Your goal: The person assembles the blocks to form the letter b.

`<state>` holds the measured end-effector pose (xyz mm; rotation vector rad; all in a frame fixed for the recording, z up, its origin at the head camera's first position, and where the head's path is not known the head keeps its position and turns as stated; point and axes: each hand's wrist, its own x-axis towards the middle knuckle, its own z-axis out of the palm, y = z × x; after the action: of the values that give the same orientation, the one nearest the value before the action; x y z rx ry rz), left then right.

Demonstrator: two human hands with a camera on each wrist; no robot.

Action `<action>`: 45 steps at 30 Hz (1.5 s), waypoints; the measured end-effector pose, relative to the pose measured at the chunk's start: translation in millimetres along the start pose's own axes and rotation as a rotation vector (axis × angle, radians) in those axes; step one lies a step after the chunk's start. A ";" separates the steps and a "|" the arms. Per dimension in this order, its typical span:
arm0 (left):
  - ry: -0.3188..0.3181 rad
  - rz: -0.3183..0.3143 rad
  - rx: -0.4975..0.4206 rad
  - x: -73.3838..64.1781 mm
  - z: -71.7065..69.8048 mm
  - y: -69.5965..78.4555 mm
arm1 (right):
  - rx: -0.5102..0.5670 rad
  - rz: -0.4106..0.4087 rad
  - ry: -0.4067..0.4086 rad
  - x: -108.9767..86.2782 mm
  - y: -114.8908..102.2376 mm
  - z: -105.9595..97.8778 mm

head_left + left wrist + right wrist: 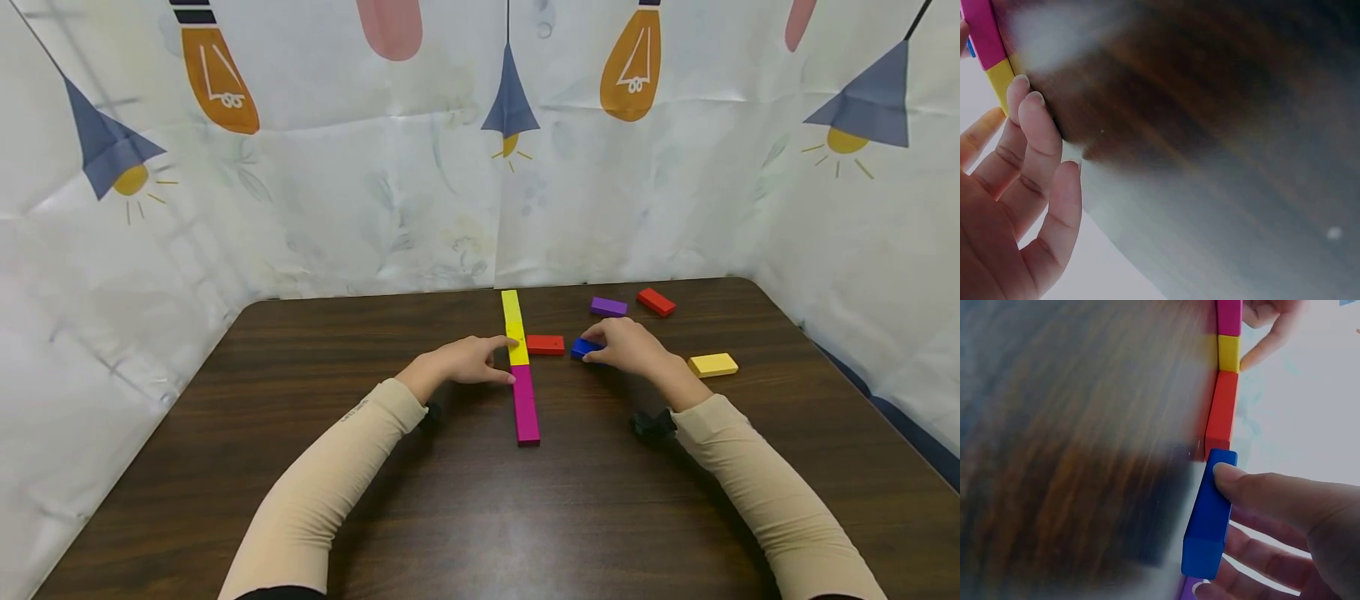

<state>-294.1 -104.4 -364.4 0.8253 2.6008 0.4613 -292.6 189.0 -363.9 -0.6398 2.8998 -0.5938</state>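
Note:
Two yellow blocks [512, 307] and two magenta blocks [527, 417] lie end to end in a line running away from the body. Beside the line, a red block [546, 345] extends rightward from the nearer yellow one. My left hand [467, 361] rests its index fingertip on that yellow block, its thumb tip at the magenta block's edge; the other fingers are loosely bent in the left wrist view. A blue block [1207, 509] is pinched between thumb and fingers of my right hand [632, 346], just right of the red block. In the right wrist view its far end overlaps the red block's end.
Behind the right hand lie a purple block [608, 307] and another red block [656, 302]. A light yellow block [713, 365] sits to the right of that hand. The dark wooden table [450, 517] ends at a printed curtain [315, 192] at the back and sides.

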 end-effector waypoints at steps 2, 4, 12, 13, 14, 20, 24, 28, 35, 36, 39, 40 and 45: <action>0.000 0.006 0.000 -0.1 -0.3 -0.2 | -0.001 0.005 -0.004 0.9 -1.5 0.0; -0.001 0.009 -0.001 0.1 -0.7 -0.4 | -0.005 0.006 -0.011 2.3 -2.9 0.3; 0.002 0.018 0.000 1.3 0.1 -1.6 | -0.017 0.012 -0.026 7.0 -6.3 3.0; 0.002 0.019 0.001 1.5 0.4 -1.8 | -0.018 0.015 -0.025 7.1 -6.4 3.1; 0.004 0.019 0.000 1.7 0.7 -2.0 | -0.016 0.017 -0.024 7.2 -6.5 3.1; 0.004 0.014 -0.004 2.7 1.2 -3.1 | -0.005 0.020 -0.022 8.5 -5.5 4.5; 0.002 0.012 -0.005 2.2 0.8 -3.1 | -0.001 0.030 -0.025 9.2 -5.4 6.0; 0.002 0.013 -0.004 1.7 0.6 -2.4 | -0.005 0.029 -0.030 8.7 -5.1 5.6; 0.002 0.003 0.000 1.7 0.2 -1.2 | -0.007 0.036 -0.046 4.7 -2.8 1.3; 0.003 0.000 -0.001 1.6 0.1 -1.2 | -0.006 0.039 -0.046 4.1 -2.6 0.9; -0.001 -0.002 -0.002 0.9 0.0 -0.7 | -0.005 0.044 -0.044 3.2 -1.7 0.7; -0.001 -0.001 -0.001 0.8 0.0 -0.4 | -0.005 0.044 -0.042 3.3 -1.3 0.9; -0.003 0.004 -0.008 0.9 -0.1 -0.6 | -0.001 0.050 -0.040 3.8 0.0 1.9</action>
<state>-295.1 -104.4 -364.8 0.8287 2.5930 0.4702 -295.7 186.7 -365.7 -0.5705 2.8700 -0.5662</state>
